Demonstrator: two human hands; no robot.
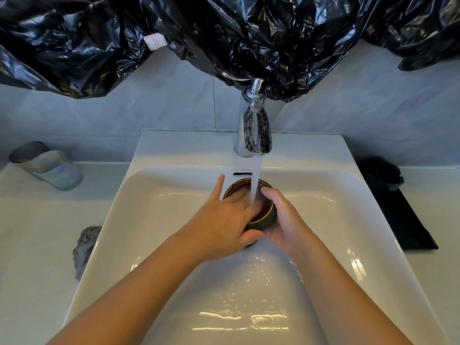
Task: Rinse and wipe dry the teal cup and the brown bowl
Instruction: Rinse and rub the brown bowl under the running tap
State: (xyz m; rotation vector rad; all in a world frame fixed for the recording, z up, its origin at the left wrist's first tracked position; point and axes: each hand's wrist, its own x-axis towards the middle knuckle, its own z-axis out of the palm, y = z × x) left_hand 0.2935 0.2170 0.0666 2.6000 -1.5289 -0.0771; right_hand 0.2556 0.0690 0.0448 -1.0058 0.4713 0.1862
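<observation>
A black plastic sheet [249, 33] hangs above the white sink [174, 245], which is set in a pale desk [32, 245]. Over the sink's basin, under the faucet [256, 130] stream, both hands grasp the brown bowl [263, 217]: the right hand [283, 220] cups its wall, the left hand [221, 225] has fingers inside and thumb outside. The teal cup [382, 174] lies on a black tray [408, 225] right of the sink.
</observation>
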